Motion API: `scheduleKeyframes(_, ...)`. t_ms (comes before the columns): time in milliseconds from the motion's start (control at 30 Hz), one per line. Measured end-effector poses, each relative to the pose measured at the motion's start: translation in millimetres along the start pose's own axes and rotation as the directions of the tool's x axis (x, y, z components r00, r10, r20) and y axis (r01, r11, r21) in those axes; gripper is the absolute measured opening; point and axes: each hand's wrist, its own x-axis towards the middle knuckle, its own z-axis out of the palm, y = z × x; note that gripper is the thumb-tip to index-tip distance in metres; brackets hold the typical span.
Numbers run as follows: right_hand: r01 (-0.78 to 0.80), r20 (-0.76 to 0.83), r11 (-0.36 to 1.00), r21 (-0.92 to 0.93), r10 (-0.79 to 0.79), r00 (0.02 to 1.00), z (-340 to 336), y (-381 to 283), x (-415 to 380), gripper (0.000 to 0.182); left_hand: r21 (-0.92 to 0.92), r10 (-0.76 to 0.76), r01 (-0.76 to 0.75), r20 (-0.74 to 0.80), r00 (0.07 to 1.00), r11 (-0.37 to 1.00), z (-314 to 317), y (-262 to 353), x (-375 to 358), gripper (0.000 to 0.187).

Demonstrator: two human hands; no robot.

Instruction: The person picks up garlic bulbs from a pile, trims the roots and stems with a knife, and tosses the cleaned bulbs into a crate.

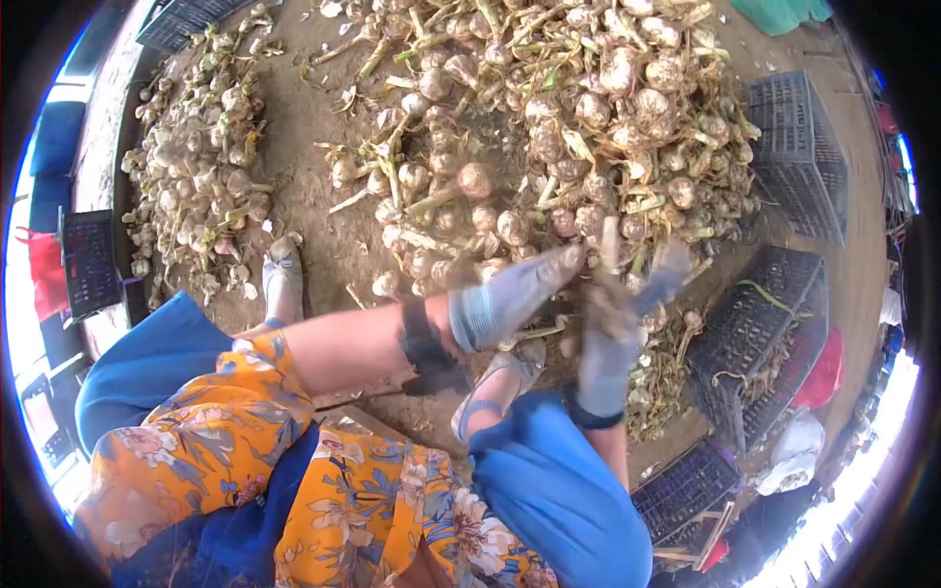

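My left hand (pixel 515 294), in a grey-blue glove with a striped cuff, reaches right over the garlic, fingers pressed together. Anything in its grip is too hidden to name. Beside its fingertips is my right hand (pixel 613 358), also gloved and smeared by motion. It is closed on a blurred brown garlic bulb (pixel 610 306) with a pale stem upright above it. Below and beyond both hands lies a large heap of garlic (pixel 627 108) with dry stems and roots. Several loose bulbs (pixel 446 181) spread from the heap onto the bare soil.
A second garlic pile (pixel 201 171) lies at the left. On the right stand black plastic crates (pixel 799 152), one with garlic debris (pixel 750 343). Another crate (pixel 91 260) is at the far left. My shoes (pixel 282 265) and blue trouser knees (pixel 559 470) are near the garlic.
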Motion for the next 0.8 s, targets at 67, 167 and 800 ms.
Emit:
scheduleKeyframes(67, 0.071, -0.219, 0.991, -0.116, -0.095, 0.971, -51.6, -23.1, -2.0, 0.042, 0.333, 0.107, -0.071, -0.090, 0.990, 0.940, -38.5, 36.8, 28.8, 0.044)
scheduleKeyframes(167, 0.017, -0.499, 0.797, -0.604, -0.395, 0.771, -171.6, -52.9, 1.1, 0.039, 0.948, 0.422, 0.110, -0.235, 0.876, 0.300, -140.4, 53.4, 100.4, 0.041)
scheduleKeyframes(800, 0.260, 0.125, 0.751, -0.607, -0.233, 0.965, 14.1, -7.2, 7.2, 0.027, 0.415, 0.002, 0.059, -0.147, 0.989, 0.908, -60.6, 31.7, -9.5, 0.034)
